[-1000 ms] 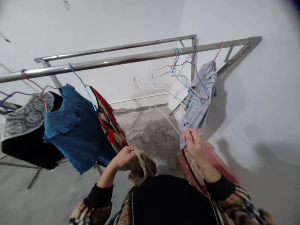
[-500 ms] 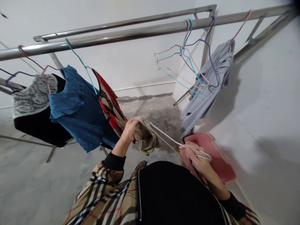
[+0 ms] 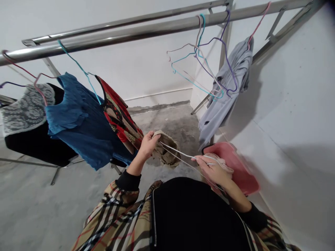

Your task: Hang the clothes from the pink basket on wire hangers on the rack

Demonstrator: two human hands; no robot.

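Observation:
My left hand (image 3: 148, 144) is closed on the edge of a khaki garment (image 3: 167, 158), which hangs bunched with its opening facing right. A white wire hanger (image 3: 180, 152) runs from my right hand (image 3: 209, 169) to that opening, and its far end is inside the cloth. The fingers of my right hand are wrapped round the hanger near its hook end. What kind of garment it is I cannot make out. Just left of my left hand hangs a red patterned garment (image 3: 119, 120) on a turquoise hanger (image 3: 89, 82).
A steel rail (image 3: 125, 34) crosses above, holding a blue top (image 3: 78, 118), a black garment with a lace yoke (image 3: 28, 108), several bare hangers (image 3: 201, 66) and a grey garment (image 3: 227, 83). Below right stands a pink basket (image 3: 244, 177) with pale cloth (image 3: 222, 164) in it.
The hanger's end has gone further into the khaki garment's opening as my right hand moved left. The rail and hanging clothes have shifted left in view.

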